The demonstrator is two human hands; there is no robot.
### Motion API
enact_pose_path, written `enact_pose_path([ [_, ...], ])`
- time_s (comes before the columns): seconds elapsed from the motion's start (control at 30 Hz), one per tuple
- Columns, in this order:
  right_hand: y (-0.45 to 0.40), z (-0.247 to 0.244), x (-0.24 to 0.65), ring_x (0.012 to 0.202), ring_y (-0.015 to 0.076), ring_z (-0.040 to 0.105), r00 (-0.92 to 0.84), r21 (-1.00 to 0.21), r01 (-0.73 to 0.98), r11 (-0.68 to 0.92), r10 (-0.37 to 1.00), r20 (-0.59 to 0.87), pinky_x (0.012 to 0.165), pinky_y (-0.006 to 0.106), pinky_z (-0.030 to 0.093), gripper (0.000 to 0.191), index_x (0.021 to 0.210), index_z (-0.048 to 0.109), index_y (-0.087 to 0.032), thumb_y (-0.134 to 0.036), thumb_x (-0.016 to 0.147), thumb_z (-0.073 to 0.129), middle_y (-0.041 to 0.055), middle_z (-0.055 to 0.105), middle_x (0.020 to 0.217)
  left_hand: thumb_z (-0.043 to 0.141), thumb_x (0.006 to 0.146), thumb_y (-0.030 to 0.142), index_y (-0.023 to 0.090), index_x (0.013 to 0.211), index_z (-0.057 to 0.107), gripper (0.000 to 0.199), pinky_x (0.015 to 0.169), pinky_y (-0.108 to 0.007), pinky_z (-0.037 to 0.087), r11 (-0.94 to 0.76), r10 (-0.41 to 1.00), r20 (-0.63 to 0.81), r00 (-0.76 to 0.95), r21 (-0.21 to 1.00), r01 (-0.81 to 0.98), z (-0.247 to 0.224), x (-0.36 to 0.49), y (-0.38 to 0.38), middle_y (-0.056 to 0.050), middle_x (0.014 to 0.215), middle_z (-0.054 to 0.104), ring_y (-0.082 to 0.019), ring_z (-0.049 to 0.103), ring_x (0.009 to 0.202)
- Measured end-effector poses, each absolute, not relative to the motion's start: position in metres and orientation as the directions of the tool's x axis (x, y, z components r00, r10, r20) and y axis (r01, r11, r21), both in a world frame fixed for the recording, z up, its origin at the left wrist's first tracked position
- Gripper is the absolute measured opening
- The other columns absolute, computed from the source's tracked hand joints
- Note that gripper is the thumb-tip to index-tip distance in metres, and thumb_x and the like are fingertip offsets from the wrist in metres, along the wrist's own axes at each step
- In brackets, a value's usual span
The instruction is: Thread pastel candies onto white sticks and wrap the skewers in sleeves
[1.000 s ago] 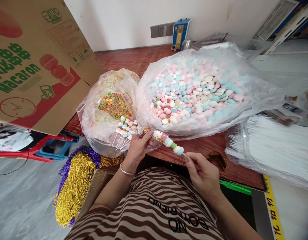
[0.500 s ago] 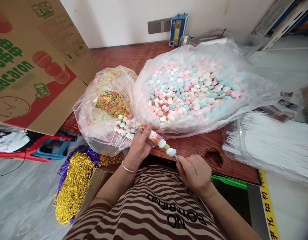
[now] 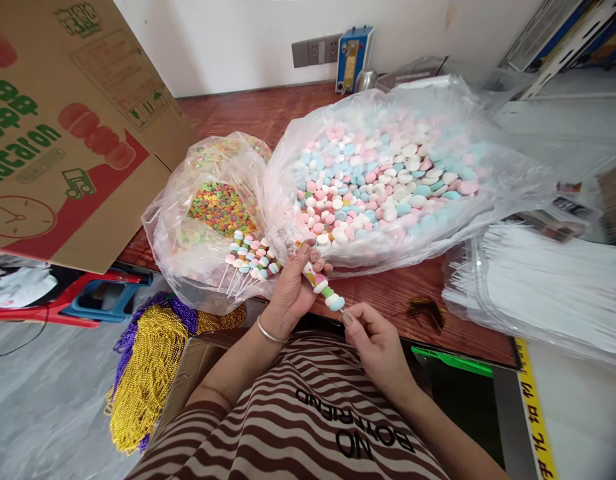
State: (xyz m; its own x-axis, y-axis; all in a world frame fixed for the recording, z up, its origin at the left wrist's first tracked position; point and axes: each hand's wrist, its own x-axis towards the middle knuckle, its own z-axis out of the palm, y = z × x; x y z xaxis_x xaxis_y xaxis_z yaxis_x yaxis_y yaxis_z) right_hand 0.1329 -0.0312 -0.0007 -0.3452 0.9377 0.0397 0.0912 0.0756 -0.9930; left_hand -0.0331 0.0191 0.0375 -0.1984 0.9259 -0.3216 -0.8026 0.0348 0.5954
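I find the candy skewer, in front of the large bag, partly wrapped, its lower pieces bare, seemingly left to cover. Left hand grips the wrapper; right hand pinches the stick. Threaded skewers lie left of the bag.

Past your right hand you have a strip of tabletop, up to the gold ties and white sticks. Ahead, the large candy bag blocks you; beyond your left hand, skewers (stick ends toward you) crowd the front of the smaller bag.
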Motion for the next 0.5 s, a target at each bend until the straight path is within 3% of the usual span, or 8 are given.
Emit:
enact_pose_path([
  [0.03, -0.03, -0.002, 0.132, 0.054, 0.0127, 0.049, -0.305, -0.934, 0.215, 0.287, 0.928, 0.214, 0.054, 0.027, 0.038, 0.026, 0.084, 0.061, -0.021, -0.036, 0.104, 0.053, -0.0021, 0.056, 0.062, 0.085, 0.08, 0.028, 0.018, 0.097, 0.069, 0.025, 0.07, -0.021, 0.052, 0.037, 0.925, -0.324, -0.198, 0.596, -0.802, 0.037, -0.032, 0.02, 0.006, 0.072, 0.051, -0.005, 0.049, 0.06],
  [0.1, -0.025, -0.004, 0.131, 0.056, 0.0142, 0.051, -0.305, -0.65, 0.433, 0.625, 0.78, 0.547, 0.059, 0.03, 0.039, 0.018, 0.088, 0.063, -0.02, -0.023, 0.103, 0.054, -0.0002, 0.06, 0.063, 0.087, 0.077, 0.027, 0.017, 0.096, 0.068, 0.028, 0.068, -0.021, 0.052, 0.038, 0.925, -0.325, -0.199, 0.597, -0.802, 0.037, -0.03, 0.022, 0.007, 0.071, 0.052, -0.004, 0.05, 0.059],
  [0.17, -0.019, -0.006, 0.128, 0.054, 0.0149, 0.049, -0.361, -0.377, 0.529, 0.76, 0.604, 0.71, 0.06, 0.032, 0.037, 0.011, 0.094, 0.065, -0.018, -0.015, 0.1, 0.056, -0.0011, 0.058, 0.059, 0.088, 0.075, 0.027, 0.016, 0.094, 0.068, 0.03, 0.067, -0.022, 0.053, 0.037, 0.924, -0.324, -0.202, 0.602, -0.798, 0.038, -0.025, 0.021, 0.007, 0.07, 0.052, -0.004, 0.05, 0.059],
  [0.2, -0.016, -0.006, 0.126, 0.054, 0.0151, 0.049, -0.377, -0.324, 0.543, 0.775, 0.57, 0.73, 0.061, 0.032, 0.037, 0.01, 0.095, 0.065, -0.017, -0.013, 0.1, 0.057, -0.0011, 0.058, 0.059, 0.089, 0.075, 0.028, 0.016, 0.094, 0.067, 0.031, 0.067, -0.022, 0.053, 0.042, 0.925, -0.325, -0.199, 0.605, -0.795, 0.038, -0.021, 0.02, 0.007, 0.07, 0.052, -0.004, 0.05, 0.058],
  [0.27, -0.011, -0.006, 0.121, 0.055, 0.0149, 0.052, -0.358, -0.415, 0.531, 0.739, 0.639, 0.681, 0.06, 0.031, 0.038, 0.012, 0.094, 0.064, -0.018, -0.015, 0.101, 0.055, 0.0, 0.062, 0.063, 0.09, 0.073, 0.031, 0.016, 0.095, 0.067, 0.035, 0.068, -0.022, 0.053, 0.065, 0.931, -0.325, -0.169, 0.602, -0.796, 0.037, -0.012, 0.017, 0.007, 0.07, 0.052, -0.004, 0.05, 0.058],
  [0.4, -0.006, -0.003, 0.113, 0.062, 0.0142, 0.058, -0.247, -0.872, 0.319, 0.371, 0.921, 0.301, 0.06, 0.026, 0.044, 0.024, 0.089, 0.062, -0.02, -0.032, 0.105, 0.049, 0.0008, 0.066, 0.073, 0.092, 0.07, 0.034, 0.017, 0.095, 0.067, 0.04, 0.074, -0.025, 0.054, 0.129, 0.936, -0.338, -0.096, 0.584, -0.801, 0.034, 0.002, 0.009, 0.006, 0.069, 0.055, -0.007, 0.056, 0.063],
  [0.5, -0.008, 0.002, 0.115, 0.063, 0.0142, 0.058, -0.287, -0.951, 0.225, 0.21, 0.948, 0.141, 0.06, 0.025, 0.045, 0.026, 0.087, 0.063, -0.02, -0.038, 0.103, 0.053, -0.0001, 0.066, 0.073, 0.091, 0.071, 0.036, 0.016, 0.095, 0.067, 0.039, 0.081, -0.028, 0.054, 0.131, 0.931, -0.351, -0.105, 0.587, -0.799, 0.034, 0.0, 0.01, 0.006, 0.07, 0.057, -0.009, 0.059, 0.068],
])
